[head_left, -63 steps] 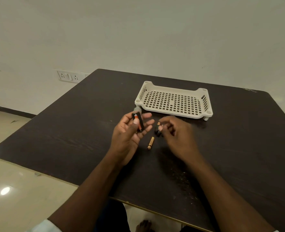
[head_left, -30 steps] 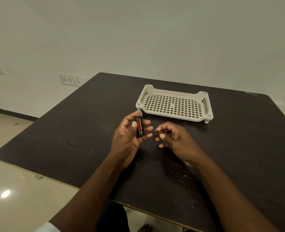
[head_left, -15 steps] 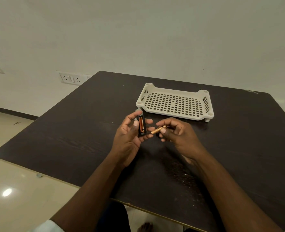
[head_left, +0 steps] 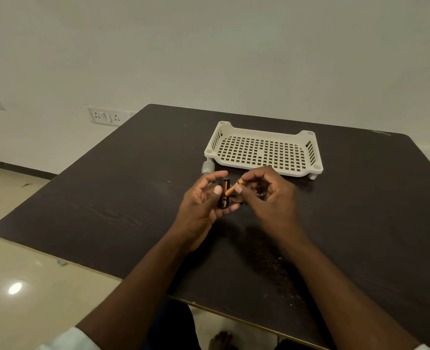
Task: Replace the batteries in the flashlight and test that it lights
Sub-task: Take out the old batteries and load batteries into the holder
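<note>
- The left hand (head_left: 203,200) grasps the black battery holder (head_left: 223,192), thumb on its near side and fingers curled behind, keeping it just in front of the near-left corner of the white tray (head_left: 264,150). One copper-coloured cell already sits in a slot of the holder.
- The right hand (head_left: 269,195) pinches a loose battery (head_left: 234,187) between thumb and forefinger. Two seconds ago this cell lay on the table between the hands; it has since been picked up and swung over, and its lower end now meets the open slot at a slant.
- That puts the task in the loading stage: one cell seated, the next at the mouth of its slot. Closing the flashlight and testing the light are, as I judge it, not yet done.
- A small dark part (head_left: 260,195) shows tucked under the right hand's curled fingers; I cannot tell what it is.
- A grey cylindrical piece (head_left: 207,167), probably the flashlight body, lies on the dark table (head_left: 108,198) touching or nearly touching the tray's near-left corner, just beyond the left fingertips.
- The tray holds nothing visible and does not obstruct the hands.
- Beyond the tray's left side, a wall socket plate (head_left: 105,116) sits low on the wall, well apart from the work.
</note>
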